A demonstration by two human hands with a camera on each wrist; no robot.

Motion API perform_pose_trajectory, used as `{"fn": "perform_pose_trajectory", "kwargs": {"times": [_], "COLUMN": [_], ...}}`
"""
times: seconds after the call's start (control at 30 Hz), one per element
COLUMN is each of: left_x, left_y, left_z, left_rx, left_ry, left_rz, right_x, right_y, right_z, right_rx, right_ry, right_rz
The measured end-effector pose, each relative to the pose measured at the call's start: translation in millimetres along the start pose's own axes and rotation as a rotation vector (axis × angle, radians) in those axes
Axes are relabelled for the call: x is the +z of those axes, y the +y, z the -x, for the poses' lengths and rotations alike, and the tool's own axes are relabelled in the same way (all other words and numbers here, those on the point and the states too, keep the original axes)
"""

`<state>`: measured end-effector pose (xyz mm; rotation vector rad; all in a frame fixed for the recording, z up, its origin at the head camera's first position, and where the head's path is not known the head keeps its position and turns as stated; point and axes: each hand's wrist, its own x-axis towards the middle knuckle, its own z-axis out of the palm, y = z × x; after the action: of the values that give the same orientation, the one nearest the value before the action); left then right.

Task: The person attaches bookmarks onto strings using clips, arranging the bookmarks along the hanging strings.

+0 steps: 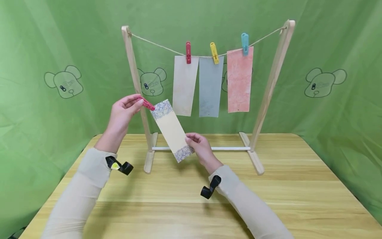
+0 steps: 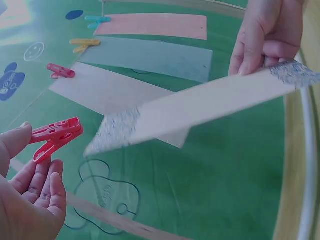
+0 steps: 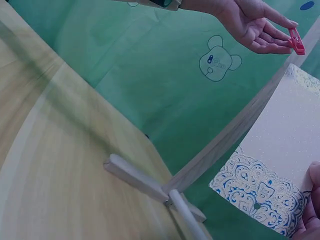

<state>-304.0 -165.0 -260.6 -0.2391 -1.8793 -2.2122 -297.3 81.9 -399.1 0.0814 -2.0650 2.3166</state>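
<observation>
My left hand (image 1: 119, 114) pinches a red clothespin (image 2: 59, 134) between thumb and fingers, left of the hanging cards. A cream card (image 1: 171, 129) with blue lace-patterned ends is gripped near its lower end by my right hand (image 1: 202, 149). It slants in front of the stand, its upper end close to the clothespin. In the left wrist view a gap shows between clothespin and card. From the line (image 1: 158, 44) hang a whitish card (image 1: 185, 86) under a red clothespin (image 1: 188, 52), a grey-blue card (image 1: 210, 88) under a yellow one, and a pink card (image 1: 239, 81) under a blue one.
A wooden stand holds the line between its left post (image 1: 131, 59) and right post (image 1: 273, 79). A white bar (image 1: 229, 148) joins the feet, which rest on the wooden table (image 1: 167, 205). Behind hangs a green cloth (image 1: 209, 16) with bear drawings.
</observation>
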Motion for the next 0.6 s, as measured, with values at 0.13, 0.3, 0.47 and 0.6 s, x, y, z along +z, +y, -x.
{"fn": "perform_pose_trajectory", "kwargs": {"times": [0.13, 0.3, 0.47, 0.6], "left_x": [7.0, 13.6, 24.2, 32.9], "left_y": [13.1, 30.8, 42.8, 50.5], "left_z": [-8.6, -20.4, -32.5, -40.0], "left_rx": [0.008, 0.016, 0.051, 0.064], "left_ry": [0.014, 0.024, -0.037, -0.091], "left_rz": [-0.010, -0.028, -0.127, -0.187], "right_x": [5.4, 10.8, 13.1, 15.0], "right_y": [-8.9, -18.8, -27.3, -33.4], "right_z": [-4.2, -10.2, -15.2, -16.6], "right_rx": [-0.022, -0.042, -0.075, -0.102], "right_ry": [0.004, 0.018, 0.027, 0.028], "right_rz": [-0.029, -0.032, -0.019, 0.002]}}
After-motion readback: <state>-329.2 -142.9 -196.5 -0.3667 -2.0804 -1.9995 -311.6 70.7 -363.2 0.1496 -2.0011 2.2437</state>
